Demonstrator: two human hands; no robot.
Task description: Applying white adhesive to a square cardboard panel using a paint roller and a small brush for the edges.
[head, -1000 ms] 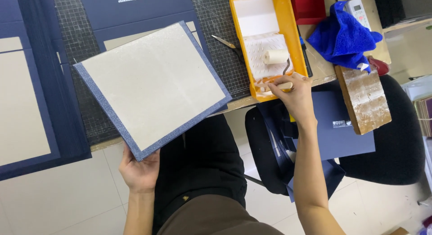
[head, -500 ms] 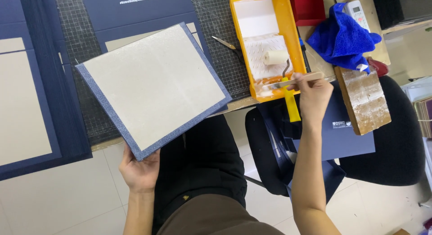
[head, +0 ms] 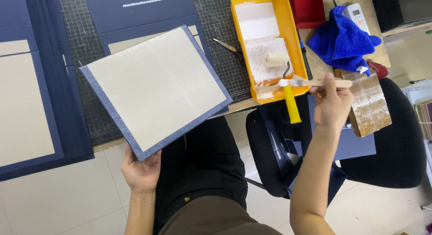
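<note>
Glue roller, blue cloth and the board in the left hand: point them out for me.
Glue roller [head: 276,59], head view: on its white foam cylinder.
Blue cloth [head: 340,39], head view: middle of its folds.
Board [head: 157,86], head view: centre of its grey face.

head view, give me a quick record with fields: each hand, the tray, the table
left hand: left hand holds the grey board with blue edging by its near corner, tilted over the table edge
right hand: right hand grips a flat wooden stick, its tip at the tray
tray: yellow tray holding a small roller with a yellow handle
table: cutting mat, blue cloth
</note>
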